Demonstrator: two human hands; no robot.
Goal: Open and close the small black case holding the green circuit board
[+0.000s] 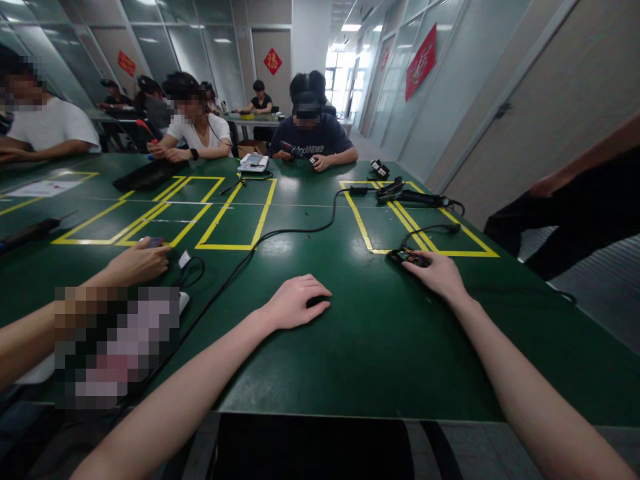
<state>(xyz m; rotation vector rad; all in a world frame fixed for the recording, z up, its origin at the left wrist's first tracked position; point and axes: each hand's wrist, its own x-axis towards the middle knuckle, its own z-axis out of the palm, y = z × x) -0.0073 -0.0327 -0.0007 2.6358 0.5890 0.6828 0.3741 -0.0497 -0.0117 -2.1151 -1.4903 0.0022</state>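
Note:
My left hand [295, 301] rests on the green table [350, 373], palm down. Its fingers are loosely bent and its thumb stands apart from them, with nothing visible between. To the right, my right hand [443, 272] grips a small dark device [404, 256], thumb on the near side and fingers on the far side. Coloured bits like a circuit board show on the device, but its exact kind is unclear. A thin black cable [425, 229] arches from near the device to a dark end piece farther back. The device sits at the near edge of a yellow tape outline [450, 253].
A long black cord [290, 231] crosses the table left of my hands. Black tools [410, 196] lie at the far right. At left, another person's hand [137, 263] holds a small object. People [315, 137] sit across the table; someone [560, 183] stands at right.

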